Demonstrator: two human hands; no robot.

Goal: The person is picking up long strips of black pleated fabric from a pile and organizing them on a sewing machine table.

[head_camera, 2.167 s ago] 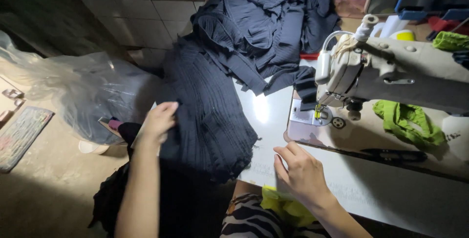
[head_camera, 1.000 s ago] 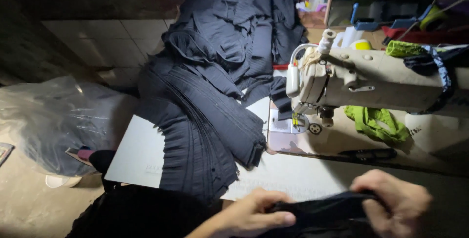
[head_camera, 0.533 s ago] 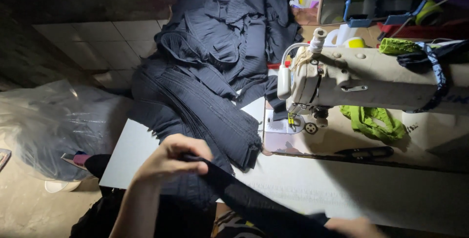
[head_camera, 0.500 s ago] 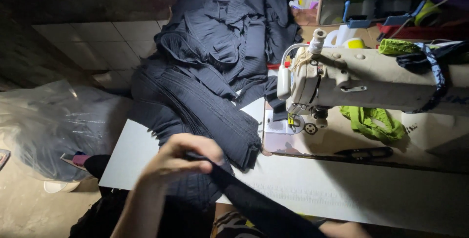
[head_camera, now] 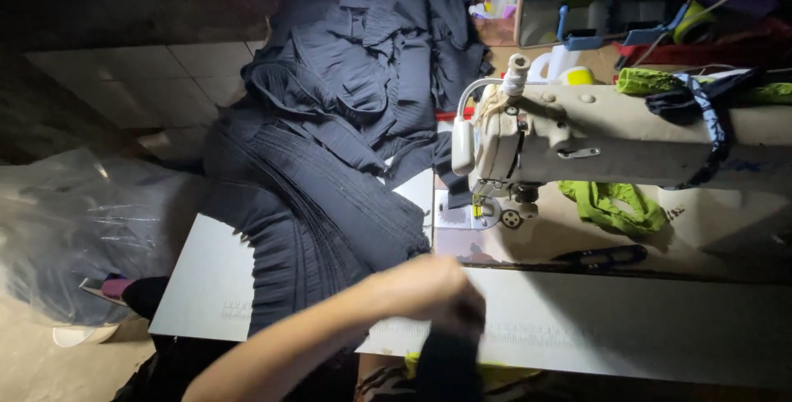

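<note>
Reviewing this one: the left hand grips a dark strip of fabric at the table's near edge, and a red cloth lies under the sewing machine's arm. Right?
Not quite. In the head view the cloth under the sewing machine arm is green, not red. The left hand does grip the dark strip at the table edge.

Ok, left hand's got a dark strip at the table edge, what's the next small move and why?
Probably carry the strip right, toward the needle. The left hand pinches it at the table edge, and the sewing machine bed looks free under the foot.
</note>
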